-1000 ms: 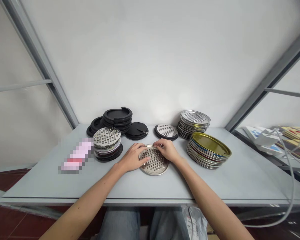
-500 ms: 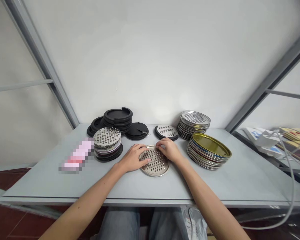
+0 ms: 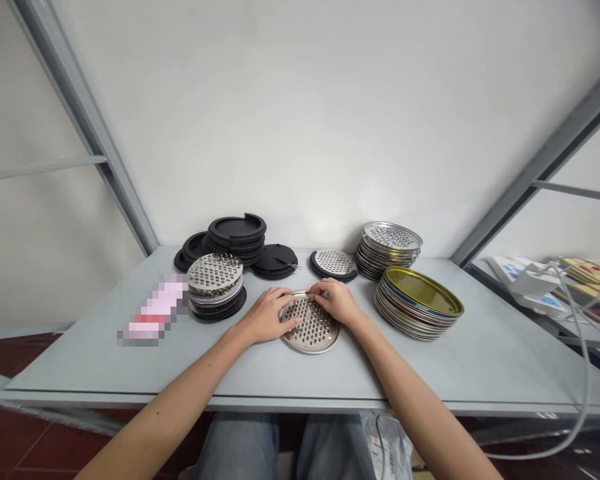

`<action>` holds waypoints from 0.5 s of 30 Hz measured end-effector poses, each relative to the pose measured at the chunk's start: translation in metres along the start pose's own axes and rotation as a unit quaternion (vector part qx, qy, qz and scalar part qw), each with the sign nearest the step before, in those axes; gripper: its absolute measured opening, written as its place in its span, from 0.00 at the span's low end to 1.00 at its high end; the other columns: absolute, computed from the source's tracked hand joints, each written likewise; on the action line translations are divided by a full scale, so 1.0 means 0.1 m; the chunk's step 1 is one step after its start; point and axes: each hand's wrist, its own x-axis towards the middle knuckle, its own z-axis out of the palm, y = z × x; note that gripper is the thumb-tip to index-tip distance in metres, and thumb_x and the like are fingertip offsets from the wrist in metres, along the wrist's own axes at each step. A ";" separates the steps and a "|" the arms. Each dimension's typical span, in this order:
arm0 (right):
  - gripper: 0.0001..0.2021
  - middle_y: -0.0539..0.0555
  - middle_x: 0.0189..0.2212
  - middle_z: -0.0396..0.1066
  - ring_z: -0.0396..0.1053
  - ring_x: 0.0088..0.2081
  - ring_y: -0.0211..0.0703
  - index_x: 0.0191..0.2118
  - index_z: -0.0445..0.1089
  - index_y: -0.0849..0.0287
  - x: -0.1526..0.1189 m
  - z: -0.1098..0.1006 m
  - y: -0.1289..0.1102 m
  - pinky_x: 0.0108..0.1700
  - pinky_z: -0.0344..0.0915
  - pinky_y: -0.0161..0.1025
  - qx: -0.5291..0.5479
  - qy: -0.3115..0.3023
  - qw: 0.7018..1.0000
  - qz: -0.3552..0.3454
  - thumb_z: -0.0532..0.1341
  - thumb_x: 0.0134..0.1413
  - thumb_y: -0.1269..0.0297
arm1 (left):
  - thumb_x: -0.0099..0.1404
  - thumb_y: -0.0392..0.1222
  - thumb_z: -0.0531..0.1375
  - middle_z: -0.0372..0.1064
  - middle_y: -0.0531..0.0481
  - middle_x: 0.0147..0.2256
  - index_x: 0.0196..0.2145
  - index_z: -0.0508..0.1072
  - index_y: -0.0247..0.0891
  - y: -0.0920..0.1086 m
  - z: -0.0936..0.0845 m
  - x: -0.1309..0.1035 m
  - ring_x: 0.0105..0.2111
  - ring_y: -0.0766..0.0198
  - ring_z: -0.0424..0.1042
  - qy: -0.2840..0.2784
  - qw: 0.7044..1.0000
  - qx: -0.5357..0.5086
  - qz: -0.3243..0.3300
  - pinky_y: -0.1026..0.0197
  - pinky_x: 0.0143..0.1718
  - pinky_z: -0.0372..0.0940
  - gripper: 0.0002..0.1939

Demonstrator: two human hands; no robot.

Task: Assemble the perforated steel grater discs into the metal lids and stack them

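Note:
A round metal grater (image 3: 312, 327) with a rim and rows of raised holes lies flat on the table in front of me. My left hand (image 3: 266, 316) grips its left side, thumb over the holed face and fingers along the far-left rim. At the far rim, the fingertips of my right hand (image 3: 336, 300) are pinched together on the grater's edge; whatever lies under them is hidden. Behind my right hand is a black holder with a pale perforated disc (image 3: 334, 261) in it.
To the left stand a stack of small grater discs (image 3: 215, 273), black round holders (image 3: 237, 230) and a pixelated pink item (image 3: 160, 303). Black discs (image 3: 275, 259) lie at the back. On the right are stacked metal graters (image 3: 391, 237) and a stack topped by a gold lid (image 3: 423, 291). A white cable (image 3: 586, 373) hangs at far right.
My right fingertips have shifted slightly left along the grater's far rim. The left hand and the grater stay nearly still.

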 end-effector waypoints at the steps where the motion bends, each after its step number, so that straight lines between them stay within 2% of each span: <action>1: 0.04 0.53 0.31 0.72 0.67 0.35 0.41 0.33 0.75 0.57 0.00 0.00 0.00 0.39 0.61 0.36 0.000 -0.001 1.000 -0.002 0.62 0.53 0.70 | 0.60 0.48 0.62 0.65 0.45 0.53 0.50 0.70 0.41 0.00 0.00 0.00 0.53 0.51 0.63 0.000 1.000 0.002 0.001 0.48 0.57 0.59 0.21; 7: 0.03 0.52 0.31 0.71 0.67 0.34 0.41 0.33 0.75 0.57 0.00 -0.02 -0.02 0.38 0.60 0.35 -0.001 0.001 1.000 -0.003 0.63 0.53 0.67 | 0.60 0.48 0.62 0.65 0.46 0.53 0.50 0.70 0.41 -0.01 0.02 0.00 0.54 0.51 0.62 -0.004 1.000 0.006 -0.003 0.48 0.57 0.59 0.21; 15: 0.06 0.53 0.31 0.72 0.68 0.35 0.41 0.35 0.76 0.56 0.00 0.01 0.02 0.38 0.61 0.35 -0.004 0.002 1.000 -0.016 0.61 0.55 0.69 | 0.60 0.46 0.62 0.64 0.45 0.53 0.49 0.71 0.41 -0.02 0.04 0.00 0.54 0.52 0.62 -0.001 1.000 0.003 -0.001 0.49 0.57 0.58 0.20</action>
